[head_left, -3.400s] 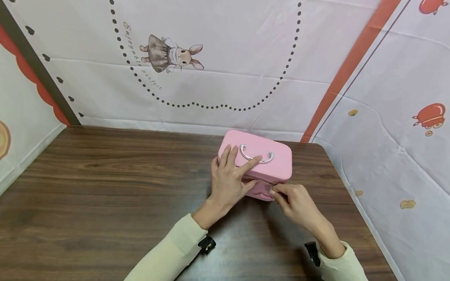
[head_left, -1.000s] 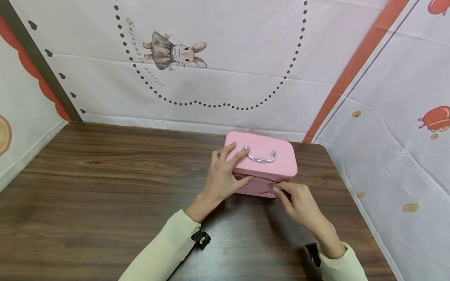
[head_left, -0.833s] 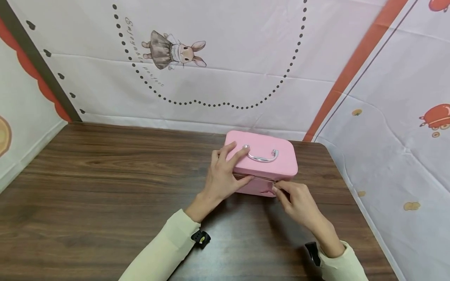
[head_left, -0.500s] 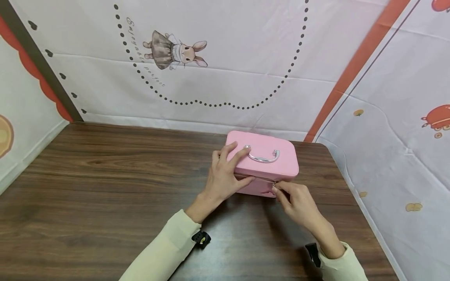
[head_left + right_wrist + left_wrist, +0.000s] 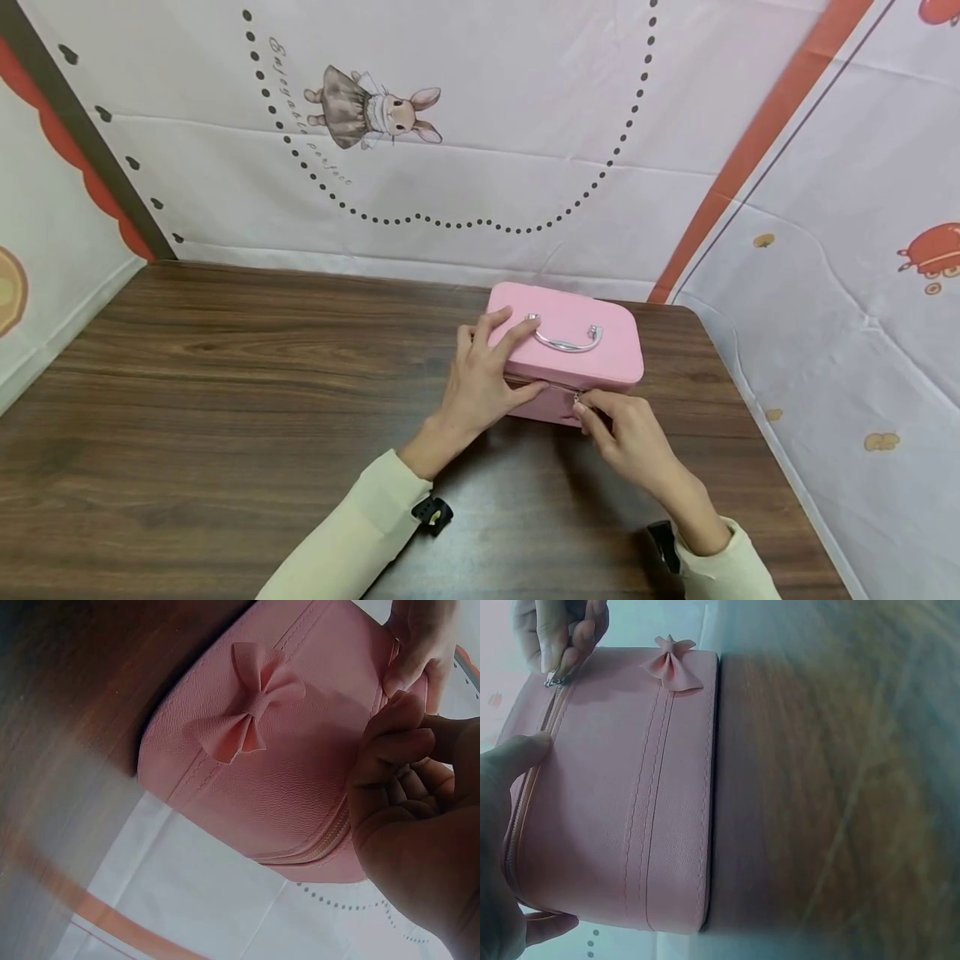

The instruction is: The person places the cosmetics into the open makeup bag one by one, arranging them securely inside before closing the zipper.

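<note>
A pink cosmetic case (image 5: 570,367) with a silver handle (image 5: 566,346) on its lid stands on the table. My left hand (image 5: 477,375) holds its left front corner, fingers on the lid and thumb against the front, close to the zipper (image 5: 526,799). At the front right, the thumb and forefinger of my right hand (image 5: 628,433) pinch the small metal zipper pull (image 5: 553,678). A pink bow (image 5: 255,705) decorates the case's front below the zipper. Both wrist views show the two hands close together along the zipper line.
The brown wood-grain table (image 5: 247,400) extends to the left and front of the case. A white printed cloth wall (image 5: 480,108) rises close behind it, and another cloth wall (image 5: 847,350) borders the right edge.
Since the earliest frame, my left hand has shifted left on the lid. The case has moved slightly right, while my right hand has drawn the zipper pull leftward along its front.
</note>
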Motion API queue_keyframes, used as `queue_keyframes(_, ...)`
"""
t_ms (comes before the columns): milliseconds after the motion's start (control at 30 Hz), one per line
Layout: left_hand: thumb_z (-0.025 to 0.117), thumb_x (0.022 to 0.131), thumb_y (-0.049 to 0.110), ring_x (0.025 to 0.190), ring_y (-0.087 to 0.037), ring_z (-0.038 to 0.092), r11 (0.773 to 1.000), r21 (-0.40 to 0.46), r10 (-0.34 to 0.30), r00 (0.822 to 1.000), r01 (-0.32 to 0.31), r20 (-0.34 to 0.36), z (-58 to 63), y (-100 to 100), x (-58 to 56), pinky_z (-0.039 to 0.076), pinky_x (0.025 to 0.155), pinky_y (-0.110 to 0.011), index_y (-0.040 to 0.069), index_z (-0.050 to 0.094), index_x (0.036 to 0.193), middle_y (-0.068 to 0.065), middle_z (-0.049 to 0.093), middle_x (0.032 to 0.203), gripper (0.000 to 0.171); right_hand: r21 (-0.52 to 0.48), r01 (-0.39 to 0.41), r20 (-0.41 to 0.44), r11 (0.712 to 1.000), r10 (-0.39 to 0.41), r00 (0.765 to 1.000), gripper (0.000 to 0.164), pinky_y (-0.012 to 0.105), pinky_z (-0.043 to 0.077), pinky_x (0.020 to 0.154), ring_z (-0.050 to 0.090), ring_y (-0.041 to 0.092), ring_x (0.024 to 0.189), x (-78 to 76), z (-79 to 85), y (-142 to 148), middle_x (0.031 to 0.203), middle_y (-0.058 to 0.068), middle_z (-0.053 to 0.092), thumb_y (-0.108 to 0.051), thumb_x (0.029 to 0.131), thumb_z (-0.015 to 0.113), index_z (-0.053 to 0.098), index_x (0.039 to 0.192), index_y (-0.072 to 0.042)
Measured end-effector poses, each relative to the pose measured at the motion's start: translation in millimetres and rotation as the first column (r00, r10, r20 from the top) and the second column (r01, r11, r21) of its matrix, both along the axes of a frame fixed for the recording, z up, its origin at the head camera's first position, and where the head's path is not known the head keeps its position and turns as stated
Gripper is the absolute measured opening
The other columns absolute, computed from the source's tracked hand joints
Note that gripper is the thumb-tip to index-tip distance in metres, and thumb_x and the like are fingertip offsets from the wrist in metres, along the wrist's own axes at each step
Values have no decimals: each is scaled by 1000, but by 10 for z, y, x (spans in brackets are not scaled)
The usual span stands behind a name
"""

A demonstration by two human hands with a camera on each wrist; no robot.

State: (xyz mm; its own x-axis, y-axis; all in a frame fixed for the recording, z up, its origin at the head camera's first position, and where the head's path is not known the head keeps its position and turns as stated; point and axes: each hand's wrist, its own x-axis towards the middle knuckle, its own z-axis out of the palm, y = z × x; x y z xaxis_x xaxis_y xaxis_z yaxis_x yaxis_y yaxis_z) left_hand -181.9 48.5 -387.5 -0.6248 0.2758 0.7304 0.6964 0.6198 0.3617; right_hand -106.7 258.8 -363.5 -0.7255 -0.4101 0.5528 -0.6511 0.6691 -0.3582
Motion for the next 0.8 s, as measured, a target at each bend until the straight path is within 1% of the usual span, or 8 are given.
queue_keyframes(167,87,61,49,90,-29,41,1000,-5,12,1000,-12,21,-5,17,34,41,68,-35,30,51,135,-9,41,139,84,-21,-6,5,1000,6,1000,30,14,36,50,42,-3,53,8,-19,-2,63,-17,45,4,85,65,54,73,-20)
queue_keyframes(267,87,61,49,92,-30,42,999,-10,40,999,-39,22,-3,46,78,44,68,-37,30,50,135,-9,40,138,85,-33,-6,11,999,6,1000,29,14,36,49,43,-4,52,12,-26,-3,63,-17,45,4,86,65,55,73,-20)
queue_keyframes(367,88,59,48,93,-32,43,997,-10,71,997,-71,17,-1,87,116,46,69,-38,30,51,134,-10,41,138,85,-35,8,14,999,-8,1000,26,14,36,49,43,-4,51,17,-28,-1,62,-17,46,3,86,65,57,73,-18)
queue_keyframes(467,88,59,48,94,-33,43,995,-3,98,995,-98,9,6,126,148,48,68,-39,30,52,132,-10,41,137,84,-34,20,17,999,-19,1000,26,14,36,49,43,-3,52,18,-32,3,63,-17,46,3,86,65,57,73,-18)
queue_keyframes(600,87,60,50,93,-33,44,991,-11,130,991,-130,-2,15,173,187,50,66,-38,29,52,131,-10,42,135,81,-36,16,14,999,-16,1000,28,14,36,49,43,-4,52,14,-32,2,63,-17,47,4,85,65,56,74,-20)
queue_keyframes(800,84,64,51,94,-34,42,986,-46,159,987,-159,4,31,209,219,49,70,-38,28,51,134,-11,41,135,81,-34,15,5,999,-15,1000,29,14,36,49,43,-3,51,1,-16,9,63,-16,47,4,85,65,56,73,-20)
